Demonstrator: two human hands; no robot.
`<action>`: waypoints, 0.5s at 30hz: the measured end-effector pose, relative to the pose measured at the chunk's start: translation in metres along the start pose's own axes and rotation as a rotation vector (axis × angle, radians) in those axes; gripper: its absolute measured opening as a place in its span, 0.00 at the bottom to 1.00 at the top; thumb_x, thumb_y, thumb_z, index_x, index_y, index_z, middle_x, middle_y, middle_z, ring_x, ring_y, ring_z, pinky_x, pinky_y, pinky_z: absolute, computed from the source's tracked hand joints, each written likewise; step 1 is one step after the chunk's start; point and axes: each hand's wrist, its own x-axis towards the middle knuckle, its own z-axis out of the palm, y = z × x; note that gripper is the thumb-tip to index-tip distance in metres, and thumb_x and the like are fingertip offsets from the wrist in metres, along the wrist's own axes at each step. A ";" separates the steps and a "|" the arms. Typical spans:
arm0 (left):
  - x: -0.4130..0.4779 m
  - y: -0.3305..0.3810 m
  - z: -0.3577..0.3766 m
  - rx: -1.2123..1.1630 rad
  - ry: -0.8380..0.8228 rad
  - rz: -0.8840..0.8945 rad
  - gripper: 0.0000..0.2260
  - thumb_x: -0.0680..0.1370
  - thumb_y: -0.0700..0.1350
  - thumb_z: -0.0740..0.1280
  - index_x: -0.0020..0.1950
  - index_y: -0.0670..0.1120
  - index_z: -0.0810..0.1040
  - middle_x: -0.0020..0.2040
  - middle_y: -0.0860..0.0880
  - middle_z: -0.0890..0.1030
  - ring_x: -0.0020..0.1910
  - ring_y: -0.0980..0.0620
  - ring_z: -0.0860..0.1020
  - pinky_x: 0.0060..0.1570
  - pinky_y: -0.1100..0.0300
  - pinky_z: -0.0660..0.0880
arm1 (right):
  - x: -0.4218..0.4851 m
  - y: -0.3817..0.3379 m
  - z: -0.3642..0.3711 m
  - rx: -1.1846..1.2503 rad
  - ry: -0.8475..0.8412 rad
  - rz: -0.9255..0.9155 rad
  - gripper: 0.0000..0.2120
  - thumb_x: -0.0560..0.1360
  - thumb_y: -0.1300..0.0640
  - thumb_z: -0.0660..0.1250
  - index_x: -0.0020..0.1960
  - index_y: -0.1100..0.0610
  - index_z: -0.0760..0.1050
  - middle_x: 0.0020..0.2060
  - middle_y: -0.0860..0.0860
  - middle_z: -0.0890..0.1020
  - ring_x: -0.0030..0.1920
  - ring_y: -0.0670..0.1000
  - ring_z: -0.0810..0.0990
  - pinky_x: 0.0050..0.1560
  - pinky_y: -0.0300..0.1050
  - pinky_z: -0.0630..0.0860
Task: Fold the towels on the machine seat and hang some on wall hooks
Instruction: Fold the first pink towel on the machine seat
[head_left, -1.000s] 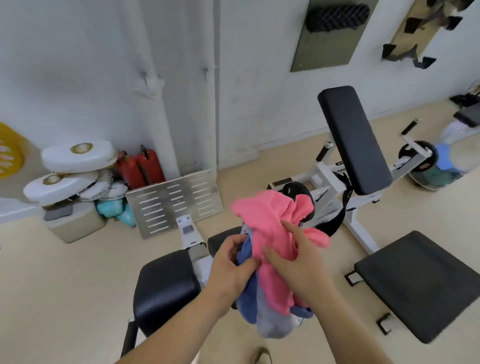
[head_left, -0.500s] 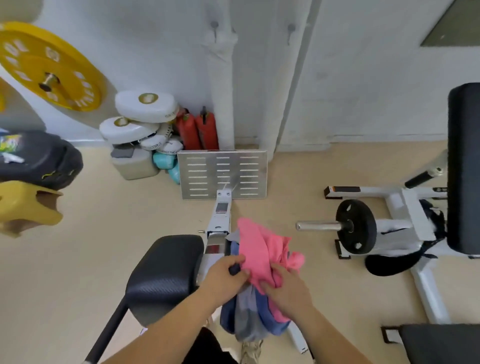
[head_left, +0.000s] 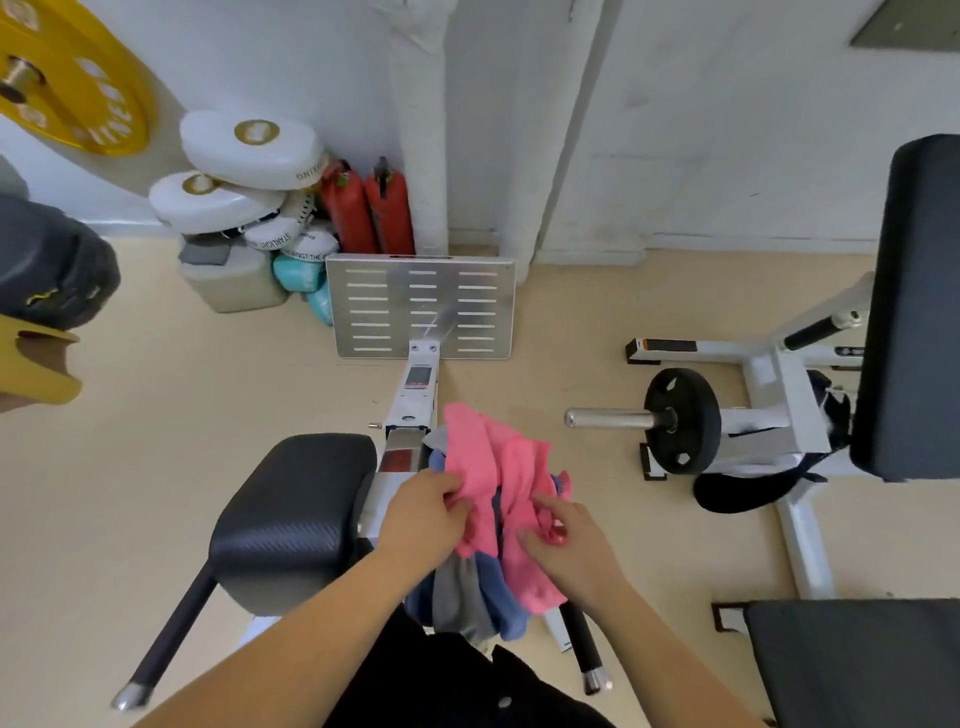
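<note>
We judge the step as freeing 1 towel from the bundle, approx. at the start of the task: nothing's folded yet. Best way: find 2 corners of the pink towel (head_left: 491, 467), lift it clear of the blue towel (head_left: 501, 605) & grey towel (head_left: 457, 595), then spread it flat on the machine seat (head_left: 296, 514), just left of the bundle. Our left hand (head_left: 423, 512) has fingers curled round the pink towel's left edge; our right hand (head_left: 569, 545) pinches its crumpled right side. Both closed on cloth, bundle in mid-air. No wall hooks in view.
</note>
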 end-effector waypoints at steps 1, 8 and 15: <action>-0.003 -0.005 -0.005 -0.046 0.021 -0.016 0.13 0.77 0.45 0.70 0.34 0.45 0.72 0.32 0.50 0.73 0.32 0.52 0.71 0.34 0.59 0.65 | -0.002 0.000 0.001 0.017 -0.013 0.019 0.19 0.74 0.54 0.71 0.65 0.51 0.78 0.50 0.57 0.80 0.48 0.54 0.80 0.49 0.43 0.75; -0.033 0.009 -0.047 -0.335 0.156 -0.005 0.05 0.79 0.44 0.71 0.44 0.46 0.84 0.39 0.54 0.79 0.39 0.55 0.77 0.43 0.65 0.71 | 0.006 0.018 0.020 0.127 -0.007 0.066 0.17 0.74 0.55 0.73 0.61 0.50 0.77 0.51 0.48 0.80 0.51 0.51 0.80 0.56 0.49 0.77; -0.070 0.055 -0.123 -0.530 0.518 0.089 0.05 0.83 0.50 0.65 0.53 0.50 0.79 0.46 0.53 0.83 0.43 0.58 0.79 0.41 0.69 0.74 | -0.013 -0.018 0.025 0.152 0.100 -0.187 0.06 0.69 0.46 0.65 0.40 0.46 0.70 0.31 0.49 0.76 0.33 0.47 0.75 0.38 0.44 0.72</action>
